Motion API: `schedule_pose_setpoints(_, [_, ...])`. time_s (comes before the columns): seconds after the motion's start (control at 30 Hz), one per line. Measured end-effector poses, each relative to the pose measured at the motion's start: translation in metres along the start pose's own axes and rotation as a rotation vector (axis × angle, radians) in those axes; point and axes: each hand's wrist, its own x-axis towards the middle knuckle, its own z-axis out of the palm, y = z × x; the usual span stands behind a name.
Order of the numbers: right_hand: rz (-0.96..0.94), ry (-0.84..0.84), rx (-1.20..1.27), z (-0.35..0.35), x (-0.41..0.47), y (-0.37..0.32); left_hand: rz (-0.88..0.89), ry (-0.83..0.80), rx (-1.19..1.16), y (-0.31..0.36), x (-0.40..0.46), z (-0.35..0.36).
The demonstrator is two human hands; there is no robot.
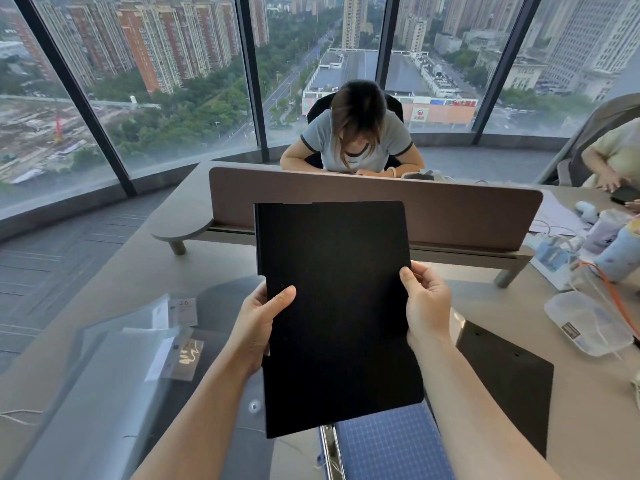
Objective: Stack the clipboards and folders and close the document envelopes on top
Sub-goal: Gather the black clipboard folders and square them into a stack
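Observation:
I hold a black folder [334,306] upright above the desk, facing me. My left hand [261,320] grips its left edge and my right hand [427,306] grips its right edge. Under it lies a blue grid-patterned clipboard [391,445] with a metal clip at its left side. A black clipboard [509,379] lies flat to the right, partly hidden by my right arm. Translucent grey document envelopes [114,368] lie at the left, one with a snap button [254,406]; whether they are closed I cannot tell.
A brown desk divider [450,216] stands behind the folder, with a person seated beyond it. At the right are a clear plastic box [588,320], an orange cord, cloth bundles and another person's arm. Windows run along the far side.

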Motion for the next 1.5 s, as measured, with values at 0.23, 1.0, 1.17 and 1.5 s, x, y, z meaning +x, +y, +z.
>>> schedule_pose_setpoints(0.23, [0.072,0.032,-0.258,-0.038,0.01,0.035,-0.17,-0.008,-0.062,-0.044,-0.005,0.022])
schedule_pose_setpoints(1.0, [0.371,-0.119,-0.8,-0.131,-0.011,0.17,-0.52,0.426,0.548,-0.212,-0.058,0.049])
schedule_pose_setpoints(1.17, [0.371,-0.116,-0.873,-0.131,-0.013,0.177,-0.473,0.462,0.655,-0.22,-0.065,0.051])
schedule_pose_setpoints(1.5, [0.381,-0.095,-1.04,-0.127,-0.011,0.178,-0.481,0.518,0.7,-0.221,-0.063,0.049])
